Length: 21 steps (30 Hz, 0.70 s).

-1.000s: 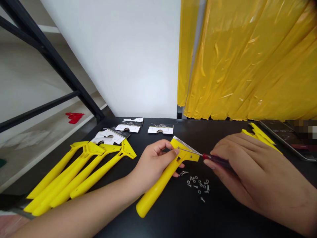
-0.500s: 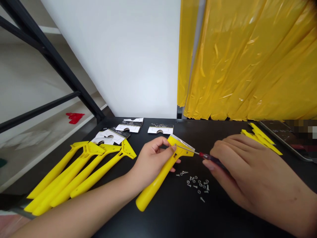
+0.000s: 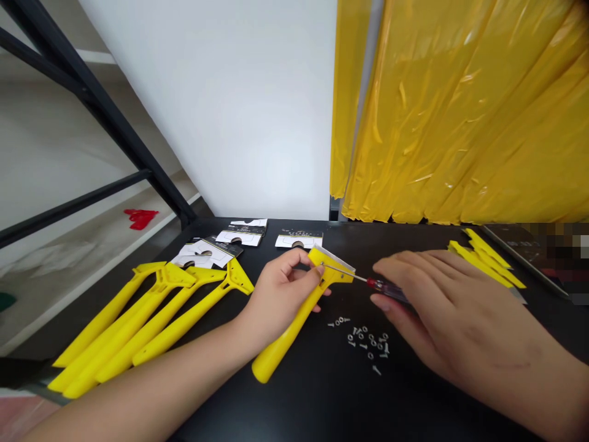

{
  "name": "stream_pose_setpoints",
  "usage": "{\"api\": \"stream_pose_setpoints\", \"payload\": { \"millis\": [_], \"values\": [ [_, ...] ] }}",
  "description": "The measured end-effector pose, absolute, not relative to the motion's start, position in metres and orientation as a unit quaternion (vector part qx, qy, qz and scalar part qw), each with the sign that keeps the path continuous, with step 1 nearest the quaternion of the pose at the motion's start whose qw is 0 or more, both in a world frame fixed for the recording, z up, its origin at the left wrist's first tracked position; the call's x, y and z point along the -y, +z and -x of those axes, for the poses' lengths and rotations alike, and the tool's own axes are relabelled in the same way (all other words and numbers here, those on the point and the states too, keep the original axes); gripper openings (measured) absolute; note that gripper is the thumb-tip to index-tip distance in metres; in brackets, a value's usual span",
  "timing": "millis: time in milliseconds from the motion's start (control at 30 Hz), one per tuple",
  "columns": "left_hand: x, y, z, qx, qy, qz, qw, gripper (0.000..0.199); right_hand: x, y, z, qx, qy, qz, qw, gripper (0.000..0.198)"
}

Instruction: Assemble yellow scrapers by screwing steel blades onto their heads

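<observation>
My left hand (image 3: 276, 298) grips a yellow plastic scraper (image 3: 294, 322) near its head, tilting it above the black table (image 3: 322, 399). A thin metal blade (image 3: 338, 263) sits in the scraper's head. My right hand (image 3: 442, 313) holds a small red-handled screwdriver (image 3: 381, 286), and its metal tip touches the scraper's head beside my left thumb. Several small silver screws and nuts (image 3: 368, 344) lie loose on the table just below both hands.
Several yellow scraper handles (image 3: 151, 313) lie side by side at the left. Blade packs (image 3: 211, 248) and white cards (image 3: 299, 240) sit behind them. More yellow parts (image 3: 488, 261) lie at the right by a dark tray (image 3: 529, 248). A yellow plastic curtain (image 3: 460, 110) hangs behind.
Both hands have shifted a little to the left and away from me, carrying the scraper and the screwdriver with them. The screwdriver tip stays on the scraper's head.
</observation>
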State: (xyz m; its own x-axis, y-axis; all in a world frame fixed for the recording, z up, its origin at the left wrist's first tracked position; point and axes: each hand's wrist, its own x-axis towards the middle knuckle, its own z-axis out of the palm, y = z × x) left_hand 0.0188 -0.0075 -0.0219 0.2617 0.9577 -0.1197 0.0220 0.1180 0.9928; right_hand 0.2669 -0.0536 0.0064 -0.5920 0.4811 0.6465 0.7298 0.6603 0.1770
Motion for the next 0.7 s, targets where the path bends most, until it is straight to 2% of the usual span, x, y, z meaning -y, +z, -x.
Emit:
{"api": "stream_pose_setpoints", "payload": {
  "millis": [133, 367, 500, 700],
  "values": [
    [0.007, -0.023, -0.019, -0.458, 0.402, -0.529, 0.59, 0.028, 0.054, 0.003, -0.267, 0.869, -0.2, 0.355, 0.281, 0.015],
    [0.006, -0.023, -0.019, -0.459, 0.395, -0.538, 0.587, 0.026, 0.053, 0.001, -0.265, 0.87, -0.185, 0.353, 0.291, 0.005],
    [0.005, -0.026, -0.019, -0.456, 0.394, -0.543, 0.585, 0.028, 0.053, 0.0, -0.267, 0.871, -0.174, 0.349, 0.298, 0.013],
    [0.004, -0.033, -0.018, -0.452, 0.396, -0.543, 0.587, 0.029, 0.052, -0.005, -0.268, 0.875, -0.164, 0.349, 0.294, 0.013]
  ]
}}
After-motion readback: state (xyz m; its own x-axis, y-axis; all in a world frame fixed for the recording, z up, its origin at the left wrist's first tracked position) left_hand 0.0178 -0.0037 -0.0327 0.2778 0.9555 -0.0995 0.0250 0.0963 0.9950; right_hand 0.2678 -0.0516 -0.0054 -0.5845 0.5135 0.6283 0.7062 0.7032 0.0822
